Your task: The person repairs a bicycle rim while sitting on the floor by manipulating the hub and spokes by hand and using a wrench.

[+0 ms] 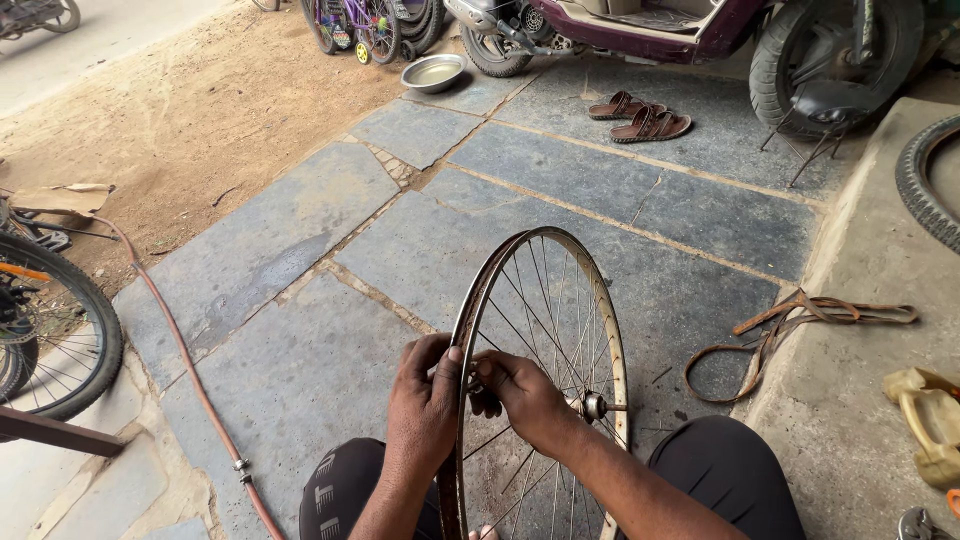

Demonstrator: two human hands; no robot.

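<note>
Both hands (425,405) (525,395) grip upright wheel rim (480,290), axle (597,406) seemingly pointing right.

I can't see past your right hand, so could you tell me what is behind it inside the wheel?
Spokes and the hub axle show beside the right hand. The fingertips and whatever they grip at the rim are covered.

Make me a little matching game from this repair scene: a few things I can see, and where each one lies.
Things:
1. bare wheel rim
2. sandals
3. metal bowl
4. orange hose

Places:
A. at the dirt's edge, far back
B. winding along the left
C. upright, gripped by left hand and right hand
D. on stone beside the scooter

Pairs: 1-C, 2-D, 3-A, 4-B
</note>
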